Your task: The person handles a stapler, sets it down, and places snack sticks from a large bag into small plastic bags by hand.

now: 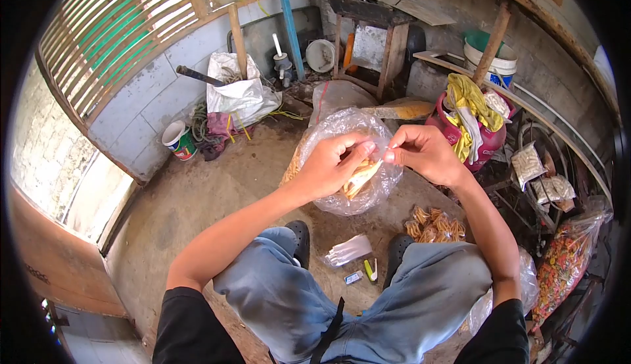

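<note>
My left hand [334, 165] and my right hand [426, 155] are raised close together in front of me, fingers pinched. Between them is the top edge of a small clear plastic bag [361, 178], which appears to hold pale yellow stick snacks. The thin film is hard to make out at the fingertips. Behind and below the hands stands a large clear plastic bag [378, 196] with its mouth spread wide. On the floor between my feet lie a stack of flat clear bags [348, 251], a green stapler [372, 270] and a small blue-and-white box [353, 277].
Filled snack packets [435, 226] lie by my right knee. A big bag of colourful snacks [568, 262] leans at the right. A pink gas cylinder [486, 144] draped with yellow cloth, a white sack [240, 94] and a paint bucket [179, 140] stand around.
</note>
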Available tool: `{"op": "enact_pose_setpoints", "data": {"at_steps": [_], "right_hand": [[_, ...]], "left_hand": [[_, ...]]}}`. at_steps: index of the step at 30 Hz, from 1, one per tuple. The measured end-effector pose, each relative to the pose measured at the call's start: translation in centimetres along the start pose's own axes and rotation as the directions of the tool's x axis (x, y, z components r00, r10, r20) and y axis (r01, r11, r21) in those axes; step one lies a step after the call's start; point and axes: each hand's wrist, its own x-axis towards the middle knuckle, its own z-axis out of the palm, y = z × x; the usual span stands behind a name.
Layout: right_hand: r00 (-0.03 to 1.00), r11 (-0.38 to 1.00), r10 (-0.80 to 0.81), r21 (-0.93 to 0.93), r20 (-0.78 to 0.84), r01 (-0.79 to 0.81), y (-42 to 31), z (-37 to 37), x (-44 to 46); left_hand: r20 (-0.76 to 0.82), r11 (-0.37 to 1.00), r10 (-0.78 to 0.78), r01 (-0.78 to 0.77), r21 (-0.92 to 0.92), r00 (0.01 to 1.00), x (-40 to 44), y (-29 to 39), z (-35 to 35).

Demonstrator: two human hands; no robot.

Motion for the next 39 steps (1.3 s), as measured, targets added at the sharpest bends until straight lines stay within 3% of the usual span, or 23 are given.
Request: {"op": "enact_pose_setpoints", "data": {"at_steps": [5, 7, 10, 11, 13, 19, 25, 39], "right_hand": [[0.981, 0.999, 0.031, -0.016, -0.192, -0.035, 0.1, 0.9, 0.6], [0.937, 0.980, -0.060, 0.156, -0.345, 0.120, 0.1, 1.9, 0.9], [0.890, 0.958, 0.017, 0.261, -0.456, 0.116, 0.1, 2.6, 1.3], [0.889, 0.958, 0.016, 0.261, -0.457, 0.118, 0.2, 2.6, 1.3], [0.953, 0.938, 0.118, 0.346, -0.278, -0.015, 0.2, 2.4, 1.3], [0.943, 0.898, 0.228, 0.427, -0.244, -0.107, 0.5, 2.0, 1.3], [0.923, 0.923, 0.160, 0.385, -0.349, -0.015, 1.0, 2.3, 1.5], [0.946, 0.926, 0.158, 0.375, -0.282, -0.043, 1.8, 2.9, 1.7]], "left_hand": [[-0.157, 0.999, 0.034, -0.034, -0.003, 0.987, 0.8, -0.3, 0.6], [-0.203, 0.997, 0.033, -0.045, -0.056, 0.979, 0.8, 0.0, 0.5], [-0.184, 0.994, -0.052, 0.032, -0.108, 0.982, 0.9, 0.3, 0.5], [-0.200, 0.991, -0.048, 0.022, -0.130, 0.979, 0.9, 0.3, 0.6], [-0.217, 0.989, -0.044, 0.012, -0.149, 0.975, 0.9, 0.0, 0.6], [-0.231, 0.987, -0.014, -0.024, -0.160, 0.973, 0.7, 0.0, 0.5], [-0.243, 0.996, -0.006, -0.016, -0.088, 0.970, 0.8, -0.2, 0.7], [-0.266, 0.987, -0.022, -0.022, -0.161, 0.964, 0.9, -0.7, 0.7]]}}
